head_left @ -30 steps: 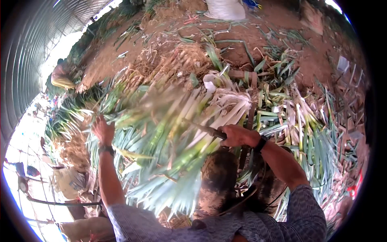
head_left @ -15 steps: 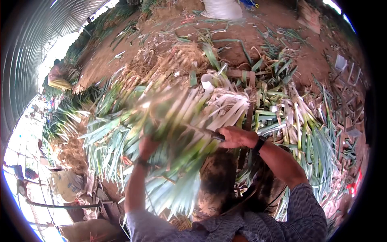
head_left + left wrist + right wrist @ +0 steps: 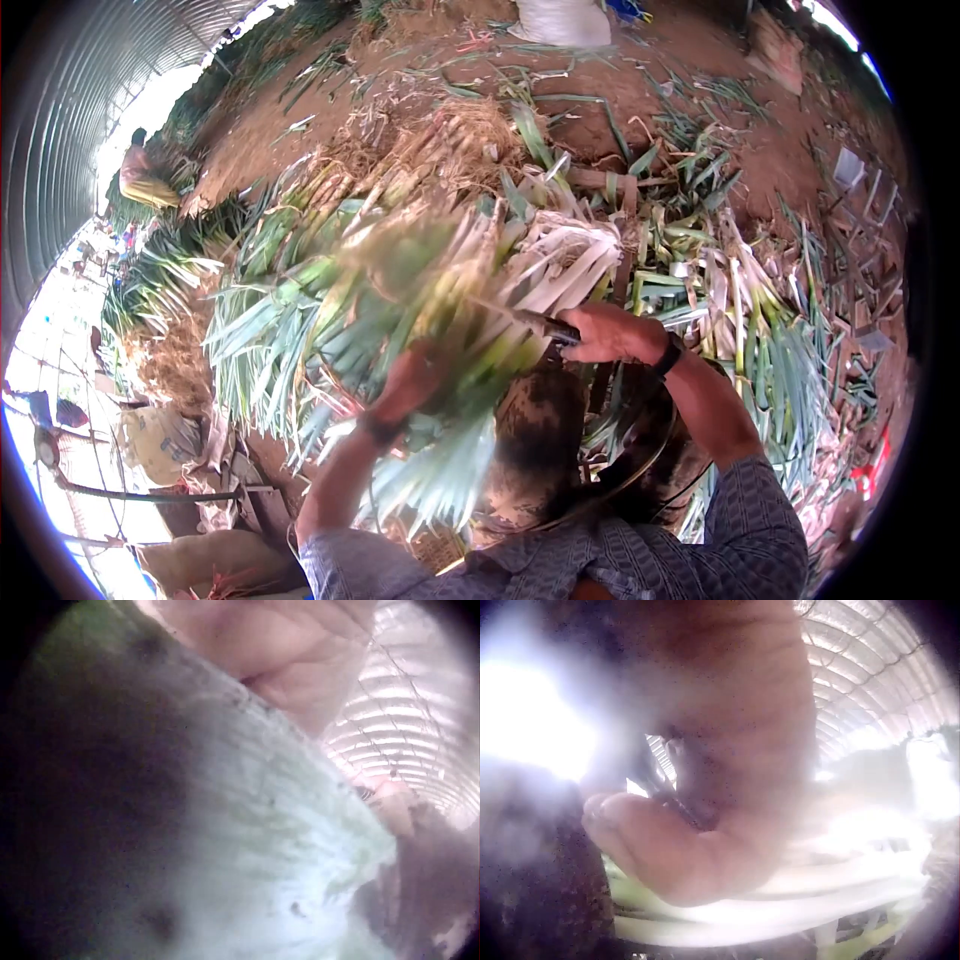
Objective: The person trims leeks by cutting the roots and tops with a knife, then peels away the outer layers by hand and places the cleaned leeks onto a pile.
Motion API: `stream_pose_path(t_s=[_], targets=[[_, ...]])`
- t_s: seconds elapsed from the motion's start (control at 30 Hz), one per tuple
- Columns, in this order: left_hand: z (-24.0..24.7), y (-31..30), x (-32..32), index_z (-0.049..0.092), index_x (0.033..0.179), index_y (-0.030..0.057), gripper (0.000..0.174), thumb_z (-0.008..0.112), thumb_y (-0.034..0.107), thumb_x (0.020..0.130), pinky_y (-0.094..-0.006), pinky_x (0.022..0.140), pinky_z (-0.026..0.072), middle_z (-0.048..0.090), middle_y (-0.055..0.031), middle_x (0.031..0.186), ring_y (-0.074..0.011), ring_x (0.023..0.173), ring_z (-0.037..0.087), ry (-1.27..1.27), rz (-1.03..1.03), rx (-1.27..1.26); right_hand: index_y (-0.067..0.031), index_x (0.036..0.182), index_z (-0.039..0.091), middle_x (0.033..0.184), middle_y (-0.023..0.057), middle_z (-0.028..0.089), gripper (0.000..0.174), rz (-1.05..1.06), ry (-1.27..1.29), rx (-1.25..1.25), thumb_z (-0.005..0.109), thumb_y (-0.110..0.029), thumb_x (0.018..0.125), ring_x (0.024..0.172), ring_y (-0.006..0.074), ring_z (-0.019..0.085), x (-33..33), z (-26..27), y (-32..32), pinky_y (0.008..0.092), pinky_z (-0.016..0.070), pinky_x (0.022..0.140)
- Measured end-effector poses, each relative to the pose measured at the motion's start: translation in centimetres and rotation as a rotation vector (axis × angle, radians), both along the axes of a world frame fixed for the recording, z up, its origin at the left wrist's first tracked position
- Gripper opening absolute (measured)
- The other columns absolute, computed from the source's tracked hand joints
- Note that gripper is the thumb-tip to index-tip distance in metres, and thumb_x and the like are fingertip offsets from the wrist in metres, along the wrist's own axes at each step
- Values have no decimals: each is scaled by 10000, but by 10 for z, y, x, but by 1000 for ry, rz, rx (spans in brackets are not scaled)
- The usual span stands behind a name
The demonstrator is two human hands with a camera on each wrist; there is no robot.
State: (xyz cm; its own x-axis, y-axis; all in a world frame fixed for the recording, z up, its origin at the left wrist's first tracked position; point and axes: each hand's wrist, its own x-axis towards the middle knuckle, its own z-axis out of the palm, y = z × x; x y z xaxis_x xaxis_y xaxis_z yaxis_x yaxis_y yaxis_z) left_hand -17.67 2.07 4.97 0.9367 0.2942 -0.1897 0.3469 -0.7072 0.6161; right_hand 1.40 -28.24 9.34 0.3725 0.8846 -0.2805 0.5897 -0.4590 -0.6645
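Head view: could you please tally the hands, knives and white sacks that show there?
hands: 2 (left hand, right hand)
knife: 1
white sack: 1
Total: 4

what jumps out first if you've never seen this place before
A big bundle of leeks fills the middle, white stalks upward, green leaves fanning down. The right hand grips a knife at its right edge; the blurred left hand meets it from below. Heaps of leeks lie on the dirt floor all around.
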Motion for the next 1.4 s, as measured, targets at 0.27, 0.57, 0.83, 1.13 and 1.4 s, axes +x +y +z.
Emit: stream_pose_path(t_s=[0.27,0.57,0.83,1.13,1.4], targets=[[-33,34,12,673,1013,8,342,671,326,886,-363,675,493,701,-137,827,-216,746,655,-100,23,-36,-15,1008,612,797,238,643,310,7,-20,180,666,-222,784,782,426,646,-15,5,-20,490,507,709],[-37,45,22,659,887,5,254,603,251,918,-408,644,488,668,-188,758,-355,694,631,-203,79,210,-58,1047,662,797,167,686,284,0,-224,44,591,-119,778,728,346,676,-21,-5,3,432,531,715],[-16,32,19,611,894,67,271,640,337,881,-528,633,495,674,-183,803,-411,735,644,-106,14,537,20,946,605,724,222,614,302,-64,-39,49,649,-202,747,676,351,623,-30,22,0,455,476,651],[-15,41,10,623,1165,19,545,743,395,789,-425,758,534,686,-219,944,-305,879,679,-13,-76,255,18,1077,625,641,145,534,416,33,18,-173,647,-244,755,600,240,530,-63,62,33,418,448,601],[19,72,-20,583,1301,-23,577,690,365,888,-315,927,463,668,-84,1119,-158,1068,584,-425,-113,-777,-34,1133,638,858,153,659,377,-50,-50,-49,678,-232,814,814,284,650,-81,79,30,401,504,753]])
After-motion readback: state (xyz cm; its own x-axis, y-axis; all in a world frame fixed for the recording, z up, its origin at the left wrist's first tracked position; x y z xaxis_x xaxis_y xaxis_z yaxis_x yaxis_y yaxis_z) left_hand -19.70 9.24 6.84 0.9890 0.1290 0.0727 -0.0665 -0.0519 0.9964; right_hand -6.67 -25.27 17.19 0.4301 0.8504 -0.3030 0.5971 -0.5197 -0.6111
